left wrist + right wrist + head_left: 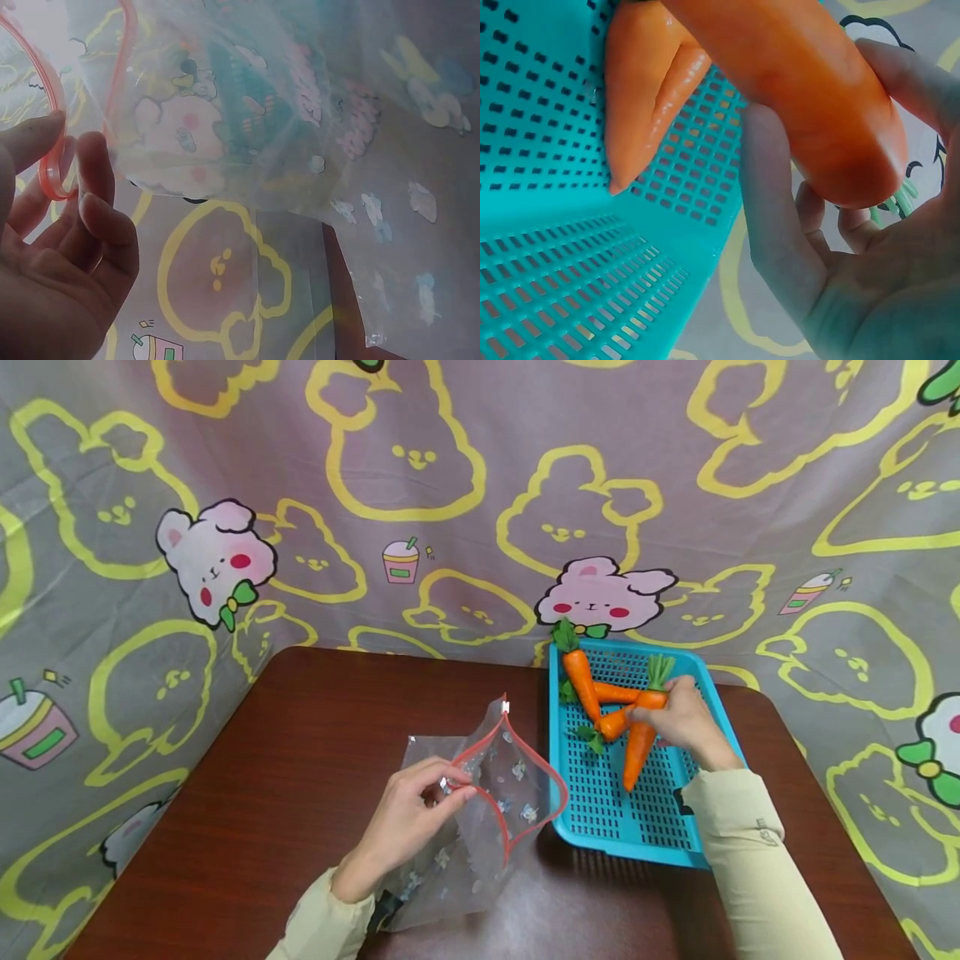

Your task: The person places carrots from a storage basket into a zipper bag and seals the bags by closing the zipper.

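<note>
My left hand (408, 810) pinches the red zip rim of a clear plastic zip bag (450, 860) between thumb and fingers. The bag's mouth gapes toward the right, and small printed figures show on its film. In the left wrist view the red rim (52, 135) passes between the fingers. Over the blue basket (558, 777), my right hand (686, 718) grips a carrot (640, 747) near its green top, its tip pointing down toward me. More carrots (579, 672) with leaves lie in the basket's far left part.
The basket stands on the right side of a dark brown table (300, 735). Behind the table hangs a grey cloth (465, 460) with yellow bear outlines. A white slider (506, 707) sits at the far corner of the bag's rim.
</note>
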`<state>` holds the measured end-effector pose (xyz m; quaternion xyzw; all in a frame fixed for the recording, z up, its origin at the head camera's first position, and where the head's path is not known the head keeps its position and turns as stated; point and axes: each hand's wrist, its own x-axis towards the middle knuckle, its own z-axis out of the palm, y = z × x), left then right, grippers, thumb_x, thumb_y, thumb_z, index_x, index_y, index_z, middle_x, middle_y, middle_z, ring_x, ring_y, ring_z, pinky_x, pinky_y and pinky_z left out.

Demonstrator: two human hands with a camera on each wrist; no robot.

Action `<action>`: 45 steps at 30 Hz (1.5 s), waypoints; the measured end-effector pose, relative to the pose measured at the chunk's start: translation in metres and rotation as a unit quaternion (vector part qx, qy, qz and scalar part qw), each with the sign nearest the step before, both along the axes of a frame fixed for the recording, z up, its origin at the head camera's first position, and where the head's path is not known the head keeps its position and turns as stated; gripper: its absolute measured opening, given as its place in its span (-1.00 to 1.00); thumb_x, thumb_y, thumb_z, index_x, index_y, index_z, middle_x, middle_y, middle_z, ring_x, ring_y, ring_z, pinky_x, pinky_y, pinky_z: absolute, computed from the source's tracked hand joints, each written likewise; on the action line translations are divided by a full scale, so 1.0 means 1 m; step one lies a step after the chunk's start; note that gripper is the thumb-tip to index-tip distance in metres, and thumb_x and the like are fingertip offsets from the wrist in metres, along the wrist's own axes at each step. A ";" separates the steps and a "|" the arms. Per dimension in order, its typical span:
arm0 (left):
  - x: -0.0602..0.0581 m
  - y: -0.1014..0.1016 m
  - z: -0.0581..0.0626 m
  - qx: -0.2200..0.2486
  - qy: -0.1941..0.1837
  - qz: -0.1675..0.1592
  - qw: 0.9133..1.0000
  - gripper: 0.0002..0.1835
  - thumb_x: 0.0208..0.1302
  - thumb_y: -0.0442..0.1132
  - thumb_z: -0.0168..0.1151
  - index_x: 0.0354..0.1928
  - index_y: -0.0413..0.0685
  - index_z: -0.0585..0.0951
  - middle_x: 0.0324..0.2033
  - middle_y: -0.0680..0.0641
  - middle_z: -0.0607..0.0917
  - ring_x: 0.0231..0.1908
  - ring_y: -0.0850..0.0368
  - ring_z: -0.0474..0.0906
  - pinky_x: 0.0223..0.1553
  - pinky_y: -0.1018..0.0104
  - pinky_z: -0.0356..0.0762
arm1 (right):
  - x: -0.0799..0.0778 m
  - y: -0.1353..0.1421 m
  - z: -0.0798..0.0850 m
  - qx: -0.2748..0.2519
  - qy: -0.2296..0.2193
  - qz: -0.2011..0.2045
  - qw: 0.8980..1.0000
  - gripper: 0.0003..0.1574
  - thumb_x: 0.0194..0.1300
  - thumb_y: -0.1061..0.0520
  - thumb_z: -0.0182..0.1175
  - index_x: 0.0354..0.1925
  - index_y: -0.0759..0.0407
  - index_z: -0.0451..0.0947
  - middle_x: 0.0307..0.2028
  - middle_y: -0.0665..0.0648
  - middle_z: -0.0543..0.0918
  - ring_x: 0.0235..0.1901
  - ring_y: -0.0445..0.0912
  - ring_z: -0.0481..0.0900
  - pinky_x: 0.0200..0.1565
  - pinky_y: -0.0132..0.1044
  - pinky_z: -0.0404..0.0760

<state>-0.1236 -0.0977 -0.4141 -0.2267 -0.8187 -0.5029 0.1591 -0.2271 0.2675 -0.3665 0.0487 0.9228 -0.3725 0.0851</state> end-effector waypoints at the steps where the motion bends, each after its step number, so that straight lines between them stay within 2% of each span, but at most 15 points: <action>1: 0.000 0.001 0.000 0.002 0.000 -0.001 1.000 -0.89 0.10 -0.21 0.44 -0.30 0.07 0.72 -0.42 0.14 0.68 -0.56 0.36 0.42 -0.55 0.48 0.44 | 0.000 0.000 0.000 -0.002 0.004 -0.001 1.000 -0.12 0.27 -0.12 0.22 0.13 0.38 -0.05 -0.05 0.41 0.30 -0.25 0.15 0.52 -0.37 -0.23 0.64; 5: -0.001 0.002 0.000 0.007 0.009 -0.003 1.000 -0.90 0.11 -0.21 0.43 -0.31 0.08 0.71 -0.42 0.13 0.67 -0.56 0.33 0.43 -0.56 0.47 0.44 | 0.000 -0.001 0.002 -0.004 0.018 -0.005 1.000 -0.03 0.29 -0.20 0.19 0.21 0.40 -0.10 0.01 0.46 0.27 -0.21 0.20 0.54 -0.34 -0.22 0.67; 11: -0.003 0.004 0.002 -0.009 0.005 0.001 1.000 -0.90 0.12 -0.19 0.43 -0.31 0.12 0.70 -0.43 0.16 0.65 -0.56 0.36 0.41 -0.55 0.49 0.42 | 0.004 -0.003 0.008 -0.036 0.033 -0.003 0.999 -0.08 0.32 -0.19 0.15 0.19 0.38 -0.10 0.01 0.42 0.31 -0.18 0.16 0.50 -0.35 -0.28 0.61; 18: -0.004 0.005 0.004 -0.024 -0.004 0.007 1.000 -0.89 0.11 -0.20 0.43 -0.31 0.12 0.69 -0.45 0.19 0.62 -0.56 0.36 0.37 -0.56 0.50 0.38 | 0.008 -0.006 0.012 -0.070 0.048 -0.001 0.996 -0.06 0.35 -0.24 0.08 0.25 0.35 -0.13 0.09 0.42 0.30 -0.10 0.14 0.49 -0.28 -0.28 0.63; 26: -0.005 0.007 0.003 -0.025 0.004 0.004 1.000 -0.91 0.12 -0.22 0.42 -0.33 0.11 0.69 -0.46 0.18 0.61 -0.57 0.38 0.34 -0.57 0.52 0.35 | 0.011 -0.009 0.016 -0.107 0.052 -0.012 0.993 -0.12 0.39 -0.25 0.01 0.30 0.23 -0.15 0.16 0.38 0.28 0.02 0.13 0.43 -0.21 -0.23 0.59; 31: -0.005 0.008 0.004 -0.032 -0.005 0.009 0.999 -0.91 0.12 -0.23 0.42 -0.33 0.12 0.70 -0.48 0.19 0.60 -0.57 0.39 0.35 -0.57 0.51 0.35 | 0.013 -0.012 0.017 -0.134 0.068 -0.017 0.988 -0.20 0.40 -0.21 0.01 0.28 0.21 -0.10 0.14 0.33 0.29 -0.05 0.05 0.49 -0.21 -0.22 0.63; 38: -0.005 0.009 0.006 -0.034 -0.023 0.013 0.999 -0.90 0.12 -0.27 0.41 -0.34 0.10 0.69 -0.43 0.17 0.65 -0.51 0.39 0.47 -0.48 0.48 0.51 | 0.016 -0.014 0.021 -0.150 0.084 -0.033 0.985 -0.23 0.41 -0.18 0.01 0.28 0.21 -0.06 0.13 0.26 0.28 -0.21 -0.11 0.57 -0.24 -0.32 0.65; 45: -0.006 0.010 0.004 -0.030 -0.022 0.007 0.999 -0.91 0.15 -0.31 0.37 -0.33 0.05 0.69 -0.41 0.12 0.68 -0.46 0.39 0.54 -0.43 0.47 0.58 | 0.019 -0.015 0.025 -0.175 0.076 -0.046 0.981 -0.02 0.39 -0.21 0.04 0.40 0.28 -0.20 0.28 0.38 0.14 -0.23 -0.22 0.53 -0.25 -0.39 0.65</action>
